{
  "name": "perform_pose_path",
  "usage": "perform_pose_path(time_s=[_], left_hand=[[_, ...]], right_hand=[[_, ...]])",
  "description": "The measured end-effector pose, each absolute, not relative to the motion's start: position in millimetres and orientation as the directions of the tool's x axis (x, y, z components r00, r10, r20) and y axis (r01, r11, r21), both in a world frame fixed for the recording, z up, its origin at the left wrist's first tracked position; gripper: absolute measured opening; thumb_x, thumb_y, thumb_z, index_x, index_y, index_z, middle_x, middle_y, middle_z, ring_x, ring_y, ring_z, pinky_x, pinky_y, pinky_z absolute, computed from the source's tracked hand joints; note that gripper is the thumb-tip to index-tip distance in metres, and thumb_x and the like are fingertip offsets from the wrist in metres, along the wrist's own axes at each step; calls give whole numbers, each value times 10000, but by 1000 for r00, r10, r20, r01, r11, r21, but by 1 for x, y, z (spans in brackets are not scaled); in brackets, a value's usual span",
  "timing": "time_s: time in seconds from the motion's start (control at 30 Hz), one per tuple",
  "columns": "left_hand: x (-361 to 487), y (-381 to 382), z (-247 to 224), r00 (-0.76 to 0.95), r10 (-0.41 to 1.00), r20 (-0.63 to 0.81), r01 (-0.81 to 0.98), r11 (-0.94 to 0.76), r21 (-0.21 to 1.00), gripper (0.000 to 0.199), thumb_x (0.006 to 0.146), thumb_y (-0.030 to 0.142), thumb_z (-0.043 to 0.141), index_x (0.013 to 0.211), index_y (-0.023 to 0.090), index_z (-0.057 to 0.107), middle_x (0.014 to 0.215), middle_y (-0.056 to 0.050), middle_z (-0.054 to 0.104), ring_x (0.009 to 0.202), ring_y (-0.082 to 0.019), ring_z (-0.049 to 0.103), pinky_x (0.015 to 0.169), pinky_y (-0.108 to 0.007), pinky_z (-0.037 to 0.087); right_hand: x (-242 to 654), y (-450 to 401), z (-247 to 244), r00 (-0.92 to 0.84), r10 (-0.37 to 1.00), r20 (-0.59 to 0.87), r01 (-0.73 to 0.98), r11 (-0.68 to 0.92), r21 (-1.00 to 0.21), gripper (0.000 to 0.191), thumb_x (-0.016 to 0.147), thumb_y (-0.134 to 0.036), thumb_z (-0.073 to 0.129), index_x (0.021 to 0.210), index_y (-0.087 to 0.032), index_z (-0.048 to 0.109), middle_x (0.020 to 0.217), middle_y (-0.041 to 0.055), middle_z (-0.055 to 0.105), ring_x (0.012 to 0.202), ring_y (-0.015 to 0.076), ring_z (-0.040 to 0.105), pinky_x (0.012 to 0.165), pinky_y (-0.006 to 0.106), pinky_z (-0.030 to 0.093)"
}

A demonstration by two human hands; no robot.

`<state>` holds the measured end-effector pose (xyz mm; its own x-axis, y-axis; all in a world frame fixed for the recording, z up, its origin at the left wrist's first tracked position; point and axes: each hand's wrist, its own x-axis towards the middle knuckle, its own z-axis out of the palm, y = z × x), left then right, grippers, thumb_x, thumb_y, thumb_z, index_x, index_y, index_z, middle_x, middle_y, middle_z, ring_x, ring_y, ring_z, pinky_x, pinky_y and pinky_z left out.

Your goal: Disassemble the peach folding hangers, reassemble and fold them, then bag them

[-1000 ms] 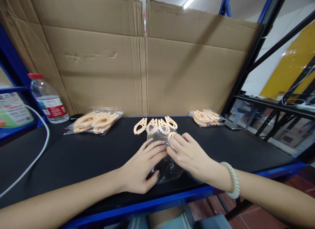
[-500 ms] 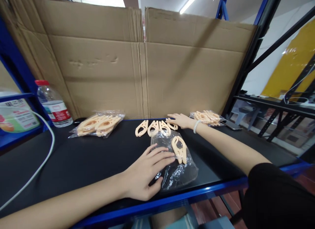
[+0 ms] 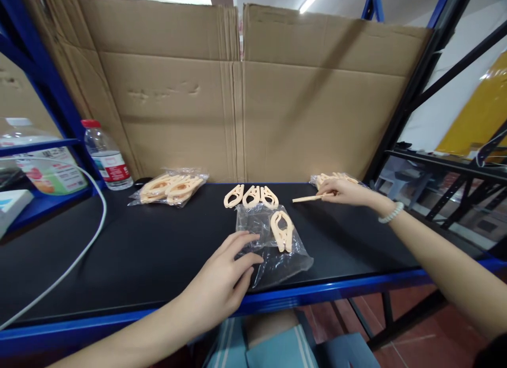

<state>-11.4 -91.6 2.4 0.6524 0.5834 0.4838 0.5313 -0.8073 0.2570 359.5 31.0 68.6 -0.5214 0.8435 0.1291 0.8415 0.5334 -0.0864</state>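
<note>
My right hand (image 3: 341, 192) grips a cream folding hanger (image 3: 307, 199), seen edge-on, above the right part of the table. My left hand (image 3: 229, 270) is open, its fingers apart at the left edge of a clear plastic bag (image 3: 277, 267); whether they press on it I cannot tell. One cream folded hanger (image 3: 282, 232) lies on the bag or inside it, which is unclear. Just behind the bag, three more folding hangers (image 3: 251, 197) lie side by side in a row.
On the black table (image 3: 158, 257), a bagged bundle of hangers (image 3: 170, 188) lies at back left and another bundle (image 3: 322, 179) at back right, partly behind my right hand. A water bottle (image 3: 106, 159) and white cable (image 3: 93, 225) are left. Cardboard (image 3: 317, 104) walls the back.
My right hand has lifted the rightmost hanger from the row and moved right with it. My left hand has drawn back slightly to the left across the bag.
</note>
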Motion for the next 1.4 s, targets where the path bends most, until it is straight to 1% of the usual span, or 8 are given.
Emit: perform_pose_path(time_s=[0.13,0.27,0.47,0.7,0.8,0.93,1.2,1.4], left_hand=[[-12,-103,-3,608,607,511,598,-774,208,315,896,109,433,1151,198,596,1330,-103,517,1262,-266,456,1016,-460,475],[-11,-112,-12,577,578,577,644,-757,114,410,886,128,462,1294,150,500,1321,-129,530,1273,-282,441,1019,-447,481],[-8,-114,-21,513,575,637,653,-743,146,476,877,118,478,1350,125,425,1330,-148,504,1255,-273,445,1029,-432,467],[-8,-119,-20,462,543,702,651,-745,148,410,859,65,472,1260,147,496,1254,-130,577,1229,-272,467,1016,-458,438],[-4,-128,-23,485,420,767,648,-762,7,312,836,77,512,1128,157,587,1093,-98,679,1105,-269,561,1000,-471,398],[6,-133,-28,573,392,720,665,-736,-129,379,840,252,533,1168,70,584,1178,-147,669,1115,-299,577,1007,-451,342],[22,-134,-41,560,441,701,735,-654,-176,493,793,471,568,1077,76,650,1100,-170,693,1080,-359,569,1026,-482,283],[35,-145,-56,520,404,753,747,-643,-170,437,828,518,523,1041,176,694,985,-97,734,949,-307,587,987,-471,279]], right_hand=[[342,-27,68,-455,685,569,807,587,-61,248,941,-266,457,966,-151,675,938,94,692,840,192,617,755,320,471],[293,-105,66,-359,478,802,790,613,-12,92,897,-223,571,962,-187,625,863,46,685,730,158,637,658,272,495],[225,-162,44,-667,403,626,597,792,127,190,931,-111,451,974,-165,627,804,47,638,688,148,581,622,272,490],[195,-133,21,-782,225,581,530,730,432,237,892,-71,443,986,-38,658,772,115,634,650,192,574,567,326,497],[193,-131,18,-787,254,563,539,727,426,276,900,-84,430,1055,-9,646,829,140,658,711,217,599,602,344,522],[190,-126,18,-773,341,535,586,707,396,291,901,-92,436,1097,0,630,918,155,669,772,233,612,603,337,533],[173,-106,20,-777,348,524,595,678,431,136,845,-68,497,852,-85,631,737,84,623,634,196,567,496,300,459],[167,-84,20,-831,308,463,533,679,506,181,869,-89,476,716,-143,556,753,82,594,761,229,561,532,306,426]])
